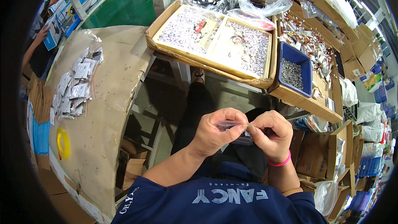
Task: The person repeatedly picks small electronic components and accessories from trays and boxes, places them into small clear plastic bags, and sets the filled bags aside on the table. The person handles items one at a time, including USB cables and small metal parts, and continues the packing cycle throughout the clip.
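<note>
Both hands meet over my lap at a small clear plastic bag [229,125] with dark and pale contents. My left hand [214,130] pinches the bag's top edge between thumb and fingers. Close beside it, my right hand [273,133], with a pink band on the wrist, pinches the same edge at the other end. What lies inside the bag is mostly hidden by the fingers. Beyond the hands stands a divided wooden tray [214,48] of small white parts in a cardboard box. Right of it, a blue plastic bin [309,68] holds many small metal screws or similar pieces.
On the brown-covered table [108,84] at left lie a pile of filled clear bags [79,91] and a yellow tape roll [63,143]. A cardboard box of wired parts [311,42] stands at right. Another person's hand [43,32] holds a box at far left.
</note>
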Demonstrator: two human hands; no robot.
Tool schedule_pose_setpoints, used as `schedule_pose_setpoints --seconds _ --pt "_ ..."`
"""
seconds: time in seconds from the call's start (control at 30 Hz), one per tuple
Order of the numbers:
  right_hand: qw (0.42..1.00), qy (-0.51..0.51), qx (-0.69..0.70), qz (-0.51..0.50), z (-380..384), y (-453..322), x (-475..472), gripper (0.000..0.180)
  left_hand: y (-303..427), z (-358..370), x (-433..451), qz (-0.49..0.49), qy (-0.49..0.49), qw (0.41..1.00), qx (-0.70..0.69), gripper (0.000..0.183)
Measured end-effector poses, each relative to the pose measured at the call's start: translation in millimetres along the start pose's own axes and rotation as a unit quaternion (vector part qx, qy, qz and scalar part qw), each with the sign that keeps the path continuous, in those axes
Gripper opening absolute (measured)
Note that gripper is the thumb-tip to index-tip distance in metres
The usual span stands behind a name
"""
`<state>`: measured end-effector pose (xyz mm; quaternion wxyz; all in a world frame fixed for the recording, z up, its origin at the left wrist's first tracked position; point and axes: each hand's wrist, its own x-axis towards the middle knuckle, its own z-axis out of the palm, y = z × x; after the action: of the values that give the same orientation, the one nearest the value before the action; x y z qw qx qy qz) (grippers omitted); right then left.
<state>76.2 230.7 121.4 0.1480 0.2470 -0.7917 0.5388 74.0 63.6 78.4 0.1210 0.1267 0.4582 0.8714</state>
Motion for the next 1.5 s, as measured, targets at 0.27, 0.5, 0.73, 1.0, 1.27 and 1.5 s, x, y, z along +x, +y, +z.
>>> schedule_pose_setpoints --seconds 0.27,0.5,0.73,1.0,1.27,1.5 --pt "0.996 0.055 0.054 0.033 0 5 -8 0.006 5 -20 -4 0.037 0.035 0.997 -0.056 0.010" --pt "0.921 0.095 0.271 0.262 14 21 -9 0.003 4 -25 -9 -0.060 0.138 0.985 -0.083 0.008" --pt "0.926 0.036 0.226 0.300 10 22 4 0.011 34 -35 -9 0.044 0.194 0.980 -0.025 0.006" --pt "0.932 -0.054 0.203 0.297 2 12 13 0.011 124 -93 -30 0.452 0.510 0.629 0.375 0.017" --pt "0.971 -0.191 0.001 0.142 -7 13 89 0.013 52 -85 -13 0.372 0.340 0.786 0.358 0.015" --pt "0.942 -0.267 -0.186 -0.086 26 47 178 0.013 13 -60 -2 0.218 0.164 0.905 0.326 0.016"
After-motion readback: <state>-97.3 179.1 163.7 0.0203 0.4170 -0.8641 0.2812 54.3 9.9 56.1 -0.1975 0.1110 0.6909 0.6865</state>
